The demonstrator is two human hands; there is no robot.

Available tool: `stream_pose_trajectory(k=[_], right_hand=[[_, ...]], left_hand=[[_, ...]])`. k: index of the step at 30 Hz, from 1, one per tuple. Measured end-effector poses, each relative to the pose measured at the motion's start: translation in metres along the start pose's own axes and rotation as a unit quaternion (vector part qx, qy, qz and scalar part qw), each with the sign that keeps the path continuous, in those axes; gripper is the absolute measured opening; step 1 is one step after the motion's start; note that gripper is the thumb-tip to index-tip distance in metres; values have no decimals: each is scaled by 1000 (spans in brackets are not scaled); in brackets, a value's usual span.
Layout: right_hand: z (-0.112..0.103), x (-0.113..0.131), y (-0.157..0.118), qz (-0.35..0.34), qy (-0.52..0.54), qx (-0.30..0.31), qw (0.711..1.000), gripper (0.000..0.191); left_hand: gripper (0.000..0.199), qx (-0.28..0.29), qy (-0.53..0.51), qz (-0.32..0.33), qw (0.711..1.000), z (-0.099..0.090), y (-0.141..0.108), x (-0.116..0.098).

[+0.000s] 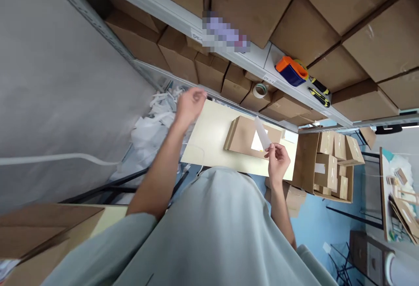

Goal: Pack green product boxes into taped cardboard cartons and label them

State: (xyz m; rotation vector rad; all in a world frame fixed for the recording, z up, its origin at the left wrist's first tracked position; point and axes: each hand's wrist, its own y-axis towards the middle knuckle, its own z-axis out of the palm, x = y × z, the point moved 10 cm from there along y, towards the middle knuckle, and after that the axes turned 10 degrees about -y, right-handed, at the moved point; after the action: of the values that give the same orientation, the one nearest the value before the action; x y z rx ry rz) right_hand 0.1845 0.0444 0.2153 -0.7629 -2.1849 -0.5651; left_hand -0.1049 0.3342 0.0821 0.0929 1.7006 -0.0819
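Observation:
A closed cardboard box (244, 135) lies on the pale yellow table (209, 124), with a white label (257, 143) on its top. My right hand (278, 159) pinches the lower end of a thin whitish strip (262, 132), which stands up over the label at the box's right part. My left hand (190, 105) is raised over the table's far left corner, away from the box. Its fingers are curled together and somewhat blurred; whether they hold anything is too small to tell.
Shelves of cardboard boxes (316, 33) rise beyond the table. An orange and blue tape dispenser (291, 71), cutters (319, 97) and a tape roll (260, 90) rest there. White waste (147, 135) is piled at left. An open carton (303, 161) of small boxes stands at right.

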Motion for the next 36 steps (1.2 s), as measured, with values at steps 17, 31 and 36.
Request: stream_pose_trajectory(k=[17,31,36], right_hand=[[-25,-45,-20,-198,-194,82,958,28],[-56,-130,8,-39,-175,139,974,39],[-50,-122,18,-87,-121,188,971,39]], left_hand=[[65,170,-212,-213,939,152,-142,-22],[51,216,-13,-131,967,188,-199,-45],[39,262,20,-106,959,201,-210,-69]])
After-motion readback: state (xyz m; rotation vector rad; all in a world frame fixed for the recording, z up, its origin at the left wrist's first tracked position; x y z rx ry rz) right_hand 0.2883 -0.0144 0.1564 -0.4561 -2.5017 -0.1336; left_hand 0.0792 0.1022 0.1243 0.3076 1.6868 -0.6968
